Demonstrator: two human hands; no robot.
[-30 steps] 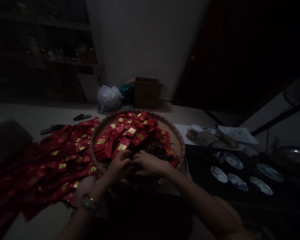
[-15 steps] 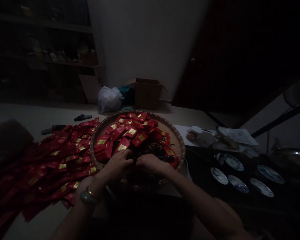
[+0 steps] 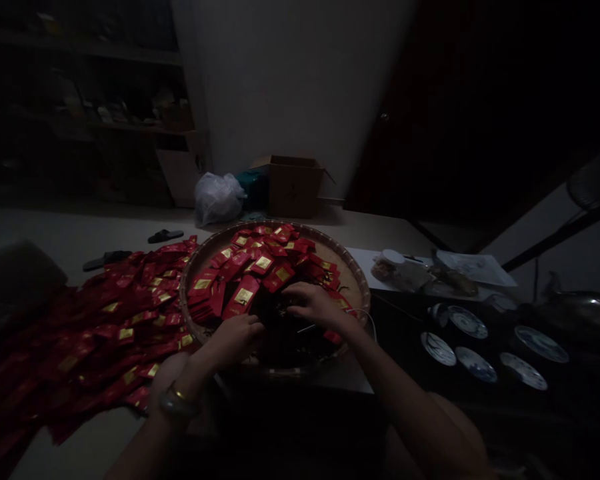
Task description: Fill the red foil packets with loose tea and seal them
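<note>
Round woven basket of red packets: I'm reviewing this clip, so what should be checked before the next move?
Left hand holding anything: cannot tell, its fingers are curled.
Right hand at the dark leaves: ok, fingers down among them.
Red packets inside the woven basket's rim: ok.
Table pile of packets apart from the basket: not ok, it reaches the rim.
White cord clear of the right hand: ok.
Light on the basket's near side: not ok, too dark.
</note>
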